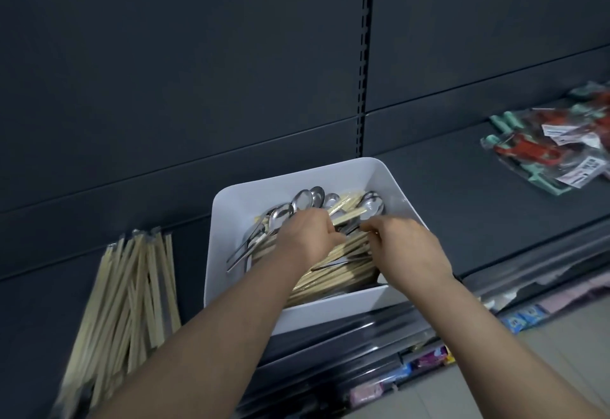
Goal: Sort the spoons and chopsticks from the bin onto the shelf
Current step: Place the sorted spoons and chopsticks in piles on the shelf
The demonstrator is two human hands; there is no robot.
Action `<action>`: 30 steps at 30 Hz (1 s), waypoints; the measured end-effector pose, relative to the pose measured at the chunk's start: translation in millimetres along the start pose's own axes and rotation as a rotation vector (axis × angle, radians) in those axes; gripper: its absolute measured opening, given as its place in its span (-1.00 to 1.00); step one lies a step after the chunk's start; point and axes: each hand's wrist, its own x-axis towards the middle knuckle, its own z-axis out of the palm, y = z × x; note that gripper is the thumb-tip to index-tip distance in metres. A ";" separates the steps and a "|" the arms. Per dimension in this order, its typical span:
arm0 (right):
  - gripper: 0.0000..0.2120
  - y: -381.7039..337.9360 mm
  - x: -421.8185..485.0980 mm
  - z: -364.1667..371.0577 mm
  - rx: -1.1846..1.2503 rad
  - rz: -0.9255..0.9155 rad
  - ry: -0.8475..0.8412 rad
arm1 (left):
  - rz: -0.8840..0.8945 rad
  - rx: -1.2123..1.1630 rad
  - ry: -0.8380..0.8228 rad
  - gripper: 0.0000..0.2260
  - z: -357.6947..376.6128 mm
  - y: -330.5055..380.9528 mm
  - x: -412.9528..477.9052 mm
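Though wrapped wooden chopsticks [132, 286] lie piled at the dark shelf's [462, 204] left end, the white plastic bin [330, 313] holds many steel spoons [303, 202]; my left grip [310, 230] clasps chopsticks, right grip [406, 243] I cannot tell.

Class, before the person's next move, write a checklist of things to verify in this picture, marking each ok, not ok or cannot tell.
1. Bin rests on the shelf: ok.
2. Left hand and right hand reach inside the bin: ok.
3. What each grip holds: cannot tell, fingers curl into the heap.
4. Bin emptied: not ok, spoons and chopsticks lie mixed.
5. Chopstick pile lies left of the bin: ok.
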 end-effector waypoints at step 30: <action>-0.77 -53.1 23.0 11.8 -0.081 -0.321 -0.421 | -0.158 -0.776 0.170 -0.91 -41.7 -55.4 -25.1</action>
